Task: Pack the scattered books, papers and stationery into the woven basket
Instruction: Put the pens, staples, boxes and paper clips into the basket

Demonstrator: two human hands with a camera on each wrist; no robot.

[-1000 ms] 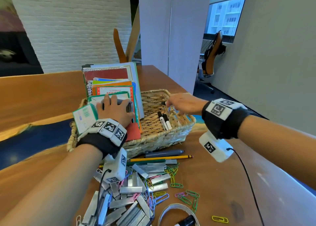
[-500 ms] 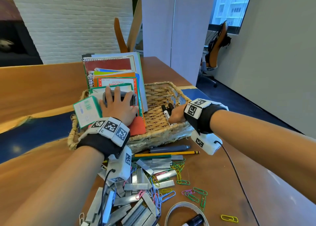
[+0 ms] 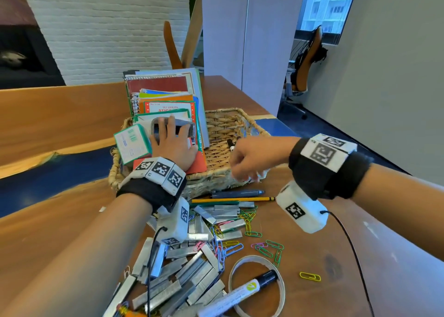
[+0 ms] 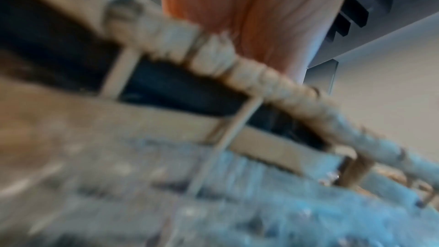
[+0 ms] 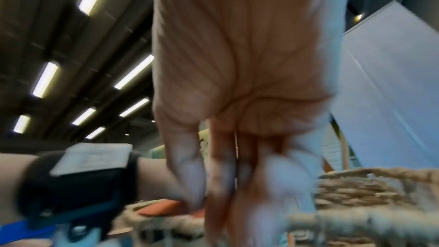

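Closest to me on the wooden table [image 3: 312,256] there's a heap of flat metal staple strips [image 3: 182,276] and bright wire paper clips [image 3: 264,247]. Past them my right hand [image 3: 252,160] hangs over the near rim of the woven basket [image 3: 223,134], fingers loosely curled, grip holding nothing. My left hand [image 3: 173,143] lies flat inside it, fingers straight, on a grey stapler [image 3: 168,127] against upright books [image 3: 165,95].

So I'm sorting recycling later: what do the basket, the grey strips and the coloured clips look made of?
Basket: woven natural fibre, matt tan, probably wicker or seagrass.
Grey strips: bare metal, dull silver sheen; likely staple bars.
Coloured clips: bent wire, apparently plastic-coated, given the bright colours.
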